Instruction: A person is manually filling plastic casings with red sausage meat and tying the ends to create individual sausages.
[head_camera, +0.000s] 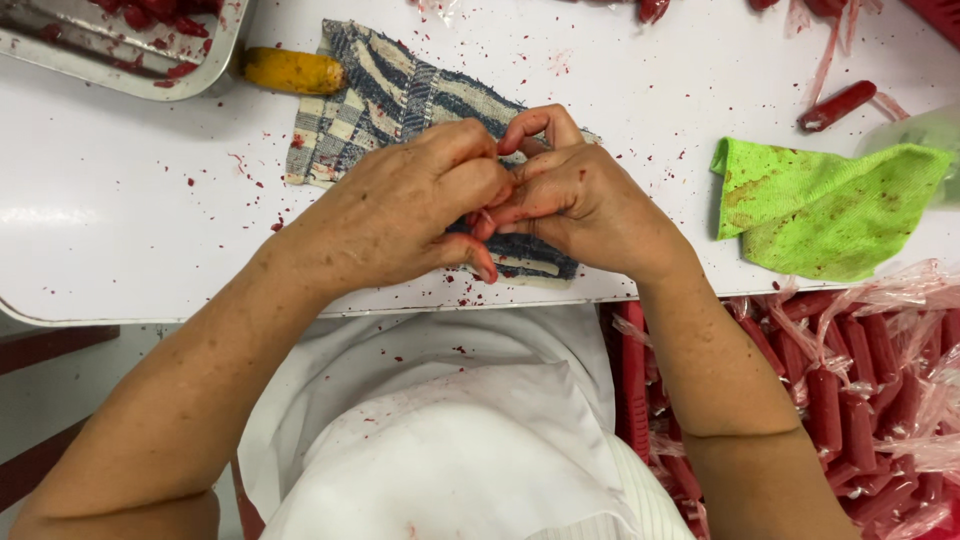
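A smooth white table (130, 220) is dotted with tiny red crumbs. In its middle lies a woven blue and cream checked cloth (385, 90) with frayed edges. Over the cloth, the left hand (400, 205) and the right hand (575, 195) press together, fingertips pinching something small and red; I cannot tell what it is. Right of the cloth sits a fuzzy green rag (825, 205) with stains. Left of it lies a shiny metal tray (70, 55). A red crate (635, 390) of wrapped red sticks (860, 400) sits below the rag.
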